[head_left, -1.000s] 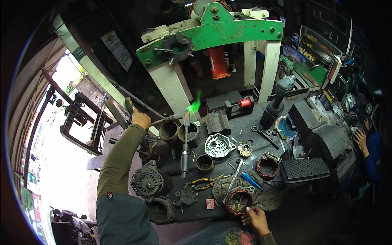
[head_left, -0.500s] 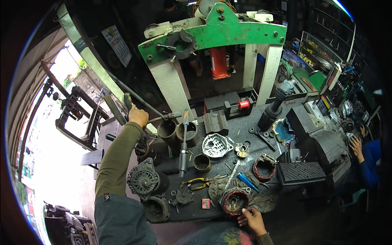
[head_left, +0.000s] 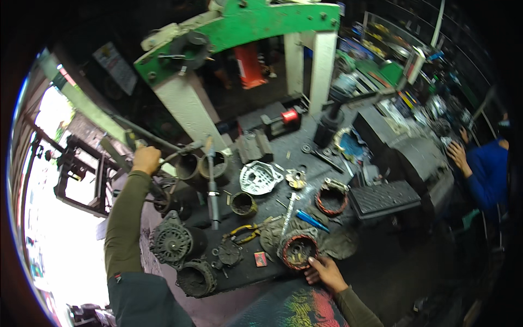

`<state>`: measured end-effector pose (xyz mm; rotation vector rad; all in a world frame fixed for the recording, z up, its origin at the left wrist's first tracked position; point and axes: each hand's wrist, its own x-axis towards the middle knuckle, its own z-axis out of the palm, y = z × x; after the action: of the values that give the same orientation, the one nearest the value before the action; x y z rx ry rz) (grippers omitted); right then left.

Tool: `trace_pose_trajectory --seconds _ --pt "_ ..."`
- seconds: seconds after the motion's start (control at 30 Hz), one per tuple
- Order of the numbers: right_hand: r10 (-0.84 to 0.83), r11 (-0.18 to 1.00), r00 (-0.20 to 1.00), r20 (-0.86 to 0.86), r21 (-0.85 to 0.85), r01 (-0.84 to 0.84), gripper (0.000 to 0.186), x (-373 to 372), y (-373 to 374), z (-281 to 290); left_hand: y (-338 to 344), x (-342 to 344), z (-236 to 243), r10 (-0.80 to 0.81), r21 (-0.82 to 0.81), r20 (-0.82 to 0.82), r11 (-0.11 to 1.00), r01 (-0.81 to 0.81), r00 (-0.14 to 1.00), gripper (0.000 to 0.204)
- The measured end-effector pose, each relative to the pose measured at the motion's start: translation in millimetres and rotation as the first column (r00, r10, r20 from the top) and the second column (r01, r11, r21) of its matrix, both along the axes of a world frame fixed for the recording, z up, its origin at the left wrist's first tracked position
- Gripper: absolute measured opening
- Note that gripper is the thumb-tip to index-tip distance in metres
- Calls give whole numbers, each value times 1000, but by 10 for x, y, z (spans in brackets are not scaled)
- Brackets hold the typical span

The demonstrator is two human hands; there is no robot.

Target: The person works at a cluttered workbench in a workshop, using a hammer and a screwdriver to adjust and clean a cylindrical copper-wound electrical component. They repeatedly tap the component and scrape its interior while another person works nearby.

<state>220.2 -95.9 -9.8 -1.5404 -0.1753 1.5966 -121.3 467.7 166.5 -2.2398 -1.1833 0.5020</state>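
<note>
My left arm stretches out to the far left, and my left hand (head_left: pixel 146 159) is closed at the bench's edge. A tool handle (head_left: pixel 131 139), dark with some yellow, sticks up from it; its lower part is hidden. At the near edge my right hand (head_left: pixel 327 273) grips the rim of an alternator housing (head_left: pixel 283 252) with a ring of reddish windings. Under and around that housing lies a grey rag (head_left: pixel 339 246). Close by are a blue cylindrical tool (head_left: pixel 312 220), a metal strip (head_left: pixel 289 213), yellow-handled pliers (head_left: pixel 248 234) and a small red box (head_left: pixel 261 259).
Left of the pliers stand a finned alternator (head_left: pixel 173 244) and a hollow housing (head_left: pixel 195 278). Farther back are cans (head_left: pixel 188 166), a silver end cover (head_left: pixel 257 177) and a second wound ring (head_left: pixel 331 197). A green-and-white press frame (head_left: pixel 245 24) rises behind. At right, a blue-sleeved person's hand (head_left: pixel 458 157) rests near parts.
My view has turned and tilted, so the bench sits farther left in it. My left hand stays by the upright handle, and my right hand keeps its hold on the housing rim.
</note>
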Motion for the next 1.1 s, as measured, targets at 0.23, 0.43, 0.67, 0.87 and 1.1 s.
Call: trace_pose_trajectory --seconds 0.23,0.43,0.67,0.87,1.1 --pt "-55 998 998 21 37 54 74 -97 154 19 -231 401 499 17 1 94 1000 -17 995 20" --pt "-49 998 996 -71 34 51 67 174 -306 -87 -1455 996 1422 -309 135 743 938 319 594 48" --pt "628 769 543 557 -551 -325 59 237 -1472 -743 -3497 1752 357 -199 -123 929 632 765 313 26" --pt "396 918 808 437 -214 -335 52 349 -1993 -624 -4555 2024 -898 -153 -481 790 447 754 594 37" --pt "96 988 879 467 -153 -26 26 1176 -2456 -880 -4751 1984 -1817 -182 -313 752 748 586 634 89"
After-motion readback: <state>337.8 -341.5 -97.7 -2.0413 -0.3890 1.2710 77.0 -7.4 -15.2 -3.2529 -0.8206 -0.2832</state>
